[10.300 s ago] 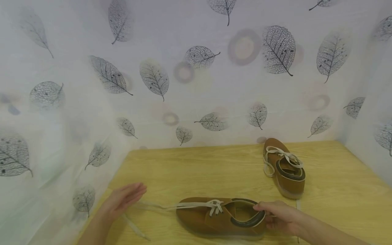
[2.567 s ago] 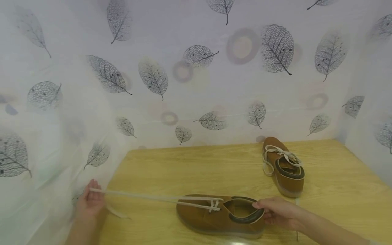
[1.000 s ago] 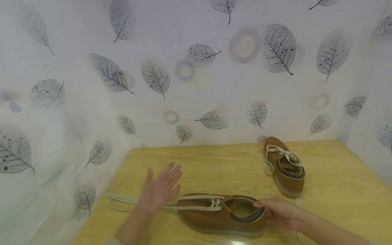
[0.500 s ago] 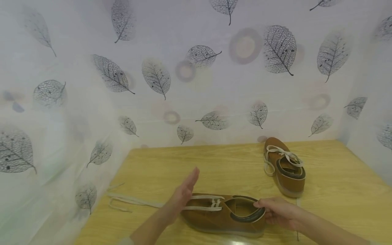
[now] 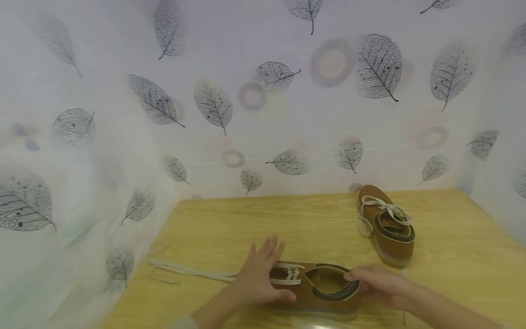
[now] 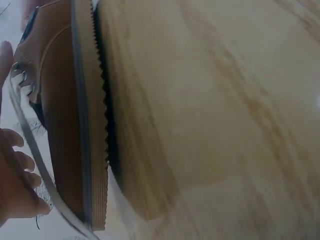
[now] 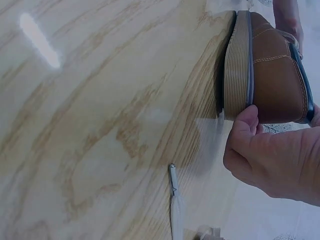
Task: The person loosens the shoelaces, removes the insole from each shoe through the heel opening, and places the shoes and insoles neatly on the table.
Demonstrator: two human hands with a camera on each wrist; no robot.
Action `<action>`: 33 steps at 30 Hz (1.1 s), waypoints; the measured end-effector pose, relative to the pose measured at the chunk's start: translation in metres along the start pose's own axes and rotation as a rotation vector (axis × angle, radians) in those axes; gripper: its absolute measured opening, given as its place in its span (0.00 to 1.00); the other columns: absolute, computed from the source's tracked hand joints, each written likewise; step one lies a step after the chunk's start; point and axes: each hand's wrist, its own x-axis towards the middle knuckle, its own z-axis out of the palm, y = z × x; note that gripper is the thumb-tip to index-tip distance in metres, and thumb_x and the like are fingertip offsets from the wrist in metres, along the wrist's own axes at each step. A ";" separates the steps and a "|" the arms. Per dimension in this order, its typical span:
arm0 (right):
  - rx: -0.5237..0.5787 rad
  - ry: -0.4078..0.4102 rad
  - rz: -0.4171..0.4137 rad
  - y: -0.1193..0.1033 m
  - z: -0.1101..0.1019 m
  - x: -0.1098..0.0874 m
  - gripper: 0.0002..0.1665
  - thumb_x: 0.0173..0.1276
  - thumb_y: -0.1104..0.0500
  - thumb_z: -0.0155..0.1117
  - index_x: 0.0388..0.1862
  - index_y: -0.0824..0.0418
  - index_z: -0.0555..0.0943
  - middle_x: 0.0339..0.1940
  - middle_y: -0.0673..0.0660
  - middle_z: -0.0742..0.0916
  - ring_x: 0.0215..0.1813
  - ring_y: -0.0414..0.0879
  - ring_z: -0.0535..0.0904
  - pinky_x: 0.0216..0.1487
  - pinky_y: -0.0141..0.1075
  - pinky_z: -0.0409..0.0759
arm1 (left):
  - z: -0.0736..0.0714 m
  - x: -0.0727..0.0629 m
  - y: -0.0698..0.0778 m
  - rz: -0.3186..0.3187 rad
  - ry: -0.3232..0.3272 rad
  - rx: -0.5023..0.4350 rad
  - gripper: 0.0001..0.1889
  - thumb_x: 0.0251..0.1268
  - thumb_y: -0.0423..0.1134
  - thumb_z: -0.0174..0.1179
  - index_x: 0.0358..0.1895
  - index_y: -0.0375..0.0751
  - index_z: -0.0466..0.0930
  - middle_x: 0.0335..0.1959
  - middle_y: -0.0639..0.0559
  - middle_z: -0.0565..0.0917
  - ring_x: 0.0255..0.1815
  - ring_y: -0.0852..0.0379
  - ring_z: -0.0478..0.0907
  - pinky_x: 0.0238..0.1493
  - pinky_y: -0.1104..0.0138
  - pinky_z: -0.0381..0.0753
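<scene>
A brown lace-up shoe [image 5: 312, 301] lies lengthwise at the front of the table, toe to the left. My right hand [image 5: 384, 285] grips its heel, thumb on the collar; in the right wrist view the fingertips [image 7: 245, 117] touch the heel near the sole. Over the toe hovers or rests my left hand [image 5: 259, 278], fingers spread and thumb out; whether it touches the leather I cannot tell. It hides most of the toe. Pale shoelaces [image 5: 193, 270] run from the eyelets beneath this hand and trail left over the wood. The left wrist view shows the shoe's side [image 6: 65, 110] and a hanging lace [image 6: 40, 160].
A second brown shoe [image 5: 388, 228] with a tied bow stands at the back right, toe toward the back. Another pale lace end [image 7: 176, 210] lies on the table [image 5: 255, 219] behind the heel. Leaf-patterned sheeting [image 5: 312, 119] encloses the back and sides.
Earlier the left hand drew the laces out leftward; the knotted part loosened, and the laces were let go on the table. The left hand then moved right over the toe. The right hand kept its grip.
</scene>
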 end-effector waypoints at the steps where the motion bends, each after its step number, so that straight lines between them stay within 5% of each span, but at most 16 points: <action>1: -0.020 0.016 0.004 0.000 0.000 -0.001 0.10 0.69 0.59 0.50 0.39 0.59 0.80 0.30 0.45 0.82 0.33 0.36 0.74 0.42 0.30 0.73 | 0.002 0.000 0.001 0.008 -0.019 0.063 0.61 0.43 0.81 0.48 0.76 0.48 0.38 0.77 0.45 0.39 0.76 0.42 0.42 0.71 0.39 0.42; 5: -0.207 0.161 0.021 -0.004 0.005 -0.002 0.16 0.66 0.57 0.55 0.45 0.68 0.77 0.30 0.48 0.80 0.32 0.41 0.75 0.41 0.38 0.80 | 0.011 -0.003 0.004 0.057 -0.056 0.275 0.63 0.43 0.83 0.46 0.76 0.44 0.36 0.77 0.41 0.39 0.76 0.42 0.44 0.70 0.40 0.49; 9: -0.507 0.314 -0.054 -0.011 0.014 -0.004 0.24 0.61 0.56 0.63 0.49 0.73 0.75 0.36 0.55 0.80 0.34 0.46 0.76 0.36 0.41 0.82 | 0.017 -0.006 0.005 0.074 -0.036 0.346 0.63 0.44 0.82 0.46 0.76 0.40 0.39 0.76 0.38 0.42 0.75 0.42 0.48 0.69 0.41 0.55; 15: -0.967 0.447 -0.298 -0.022 0.032 -0.005 0.20 0.52 0.55 0.74 0.42 0.62 0.80 0.38 0.52 0.82 0.30 0.39 0.71 0.26 0.28 0.74 | 0.021 -0.007 0.005 0.056 -0.039 0.372 0.63 0.45 0.83 0.40 0.75 0.36 0.41 0.76 0.37 0.45 0.75 0.42 0.48 0.69 0.42 0.56; 20: -1.414 0.511 -0.608 -0.025 0.049 0.000 0.17 0.42 0.61 0.78 0.31 0.54 0.81 0.30 0.44 0.81 0.31 0.40 0.75 0.32 0.33 0.78 | 0.023 -0.008 0.006 0.038 -0.043 0.368 0.62 0.47 0.83 0.39 0.74 0.35 0.42 0.75 0.36 0.47 0.75 0.41 0.48 0.70 0.43 0.54; 23: -1.575 0.509 -0.740 -0.026 0.057 0.004 0.17 0.37 0.64 0.79 0.27 0.55 0.82 0.26 0.44 0.80 0.30 0.40 0.73 0.32 0.34 0.78 | 0.024 -0.009 0.007 0.025 -0.040 0.335 0.62 0.47 0.82 0.40 0.75 0.35 0.42 0.75 0.36 0.49 0.75 0.40 0.48 0.70 0.43 0.54; 28: -1.834 0.468 -0.675 -0.030 0.067 0.015 0.16 0.32 0.62 0.80 0.19 0.54 0.80 0.18 0.43 0.75 0.24 0.37 0.64 0.27 0.30 0.67 | 0.026 -0.010 0.008 -0.002 -0.038 0.306 0.61 0.47 0.83 0.39 0.75 0.36 0.42 0.75 0.36 0.51 0.74 0.40 0.51 0.69 0.42 0.56; 33: -2.098 0.436 -0.555 -0.028 0.081 0.026 0.16 0.30 0.61 0.78 0.12 0.53 0.76 0.14 0.45 0.77 0.19 0.39 0.67 0.23 0.30 0.64 | 0.028 -0.011 0.008 0.004 -0.012 0.297 0.61 0.47 0.83 0.38 0.75 0.37 0.44 0.74 0.37 0.55 0.72 0.41 0.57 0.67 0.41 0.59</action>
